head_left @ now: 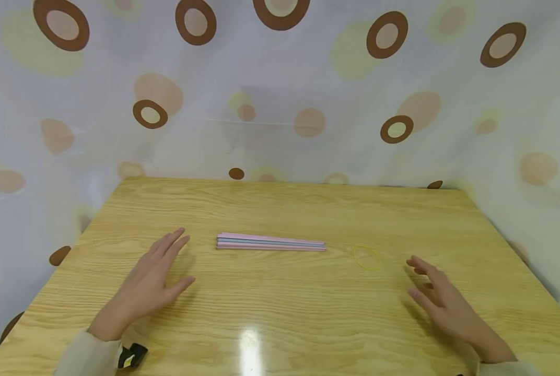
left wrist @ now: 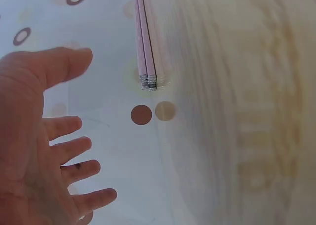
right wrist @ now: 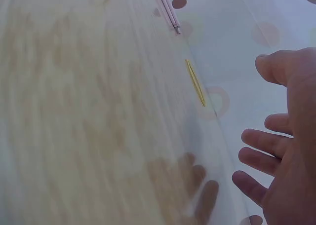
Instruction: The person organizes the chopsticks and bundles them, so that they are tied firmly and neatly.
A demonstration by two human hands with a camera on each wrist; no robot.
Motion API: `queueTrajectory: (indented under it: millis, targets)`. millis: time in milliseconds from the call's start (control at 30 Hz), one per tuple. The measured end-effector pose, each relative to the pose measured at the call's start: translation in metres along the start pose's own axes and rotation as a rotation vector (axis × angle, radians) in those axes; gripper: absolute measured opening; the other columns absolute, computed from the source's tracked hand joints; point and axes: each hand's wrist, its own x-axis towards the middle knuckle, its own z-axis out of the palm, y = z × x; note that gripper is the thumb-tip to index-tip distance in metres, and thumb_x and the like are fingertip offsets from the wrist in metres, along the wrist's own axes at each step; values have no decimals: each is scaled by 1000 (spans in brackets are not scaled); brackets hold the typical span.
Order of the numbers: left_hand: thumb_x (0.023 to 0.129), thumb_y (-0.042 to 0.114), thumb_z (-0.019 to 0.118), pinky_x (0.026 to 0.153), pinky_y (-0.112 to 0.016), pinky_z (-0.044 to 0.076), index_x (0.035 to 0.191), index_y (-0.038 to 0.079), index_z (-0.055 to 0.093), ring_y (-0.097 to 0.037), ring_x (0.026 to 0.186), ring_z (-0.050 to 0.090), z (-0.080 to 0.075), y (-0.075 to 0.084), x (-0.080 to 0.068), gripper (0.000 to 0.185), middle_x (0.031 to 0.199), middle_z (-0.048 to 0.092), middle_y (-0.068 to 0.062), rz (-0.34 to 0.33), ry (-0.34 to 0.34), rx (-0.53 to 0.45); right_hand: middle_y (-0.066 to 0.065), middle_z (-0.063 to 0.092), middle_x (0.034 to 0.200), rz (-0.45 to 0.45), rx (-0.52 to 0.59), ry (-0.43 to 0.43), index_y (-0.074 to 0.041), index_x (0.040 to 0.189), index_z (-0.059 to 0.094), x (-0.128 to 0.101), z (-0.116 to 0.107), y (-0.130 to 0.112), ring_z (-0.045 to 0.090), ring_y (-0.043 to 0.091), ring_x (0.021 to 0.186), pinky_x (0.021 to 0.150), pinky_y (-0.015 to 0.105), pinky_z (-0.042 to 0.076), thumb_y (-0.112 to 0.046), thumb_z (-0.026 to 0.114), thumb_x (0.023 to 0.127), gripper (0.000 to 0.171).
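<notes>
No words or numbers can be read here. One little yellow and white mark (head_left: 129,361) sits on a black thing (head_left: 139,353) by the left sleeve (head_left: 89,355) (it is much too tiny and fuzzy to tell if it says anything).

The strips (head_left: 270,242) are pink and grey-blue, the loop (right wrist: 196,83) yellow, the backdrop (head_left: 280,78) brown-ringed white.
</notes>
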Motion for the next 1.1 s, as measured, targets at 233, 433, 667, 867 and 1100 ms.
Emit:
queueTrajectory:
  millis: [233,433,667,867,1100]
  targets:
    - [80,16,75,94,-58,41,136,-6,43,-40,127,41,4,1,3,68,144,41,-22,37,29,-31,-18,36,142,5,39,-7,1,145,33,6,2,-2,33,-10,121,90,4,31,0,57,93,57]
    - [83,17,72,95,-57,41,137,-6,42,-40,127,42,6,4,4,65,144,40,-22,15,-17,-58,2,44,139,7,54,-39,1,144,33,14,3,-5,35,-8,120,89,6,33,-2,55,95,54]
    - [85,16,72,97,-57,40,138,-5,42,-39,128,42,9,6,8,65,144,41,-21,14,-31,-73,16,46,137,23,83,-65,3,142,36,22,7,-9,36,-4,120,90,8,35,-5,55,96,50]
    - [86,16,70,100,-56,38,141,-6,35,-40,127,43,12,8,13,69,142,44,-23,23,-43,-86,18,47,136,27,111,-82,5,140,37,30,12,-12,39,0,120,90,12,37,-6,54,97,48]
    - [87,16,69,101,-55,38,145,-4,29,-40,127,43,13,8,18,73,140,44,-26,-42,-88,-124,16,49,135,2,88,-88,3,140,39,39,20,-15,42,9,119,89,20,41,-7,55,96,47]
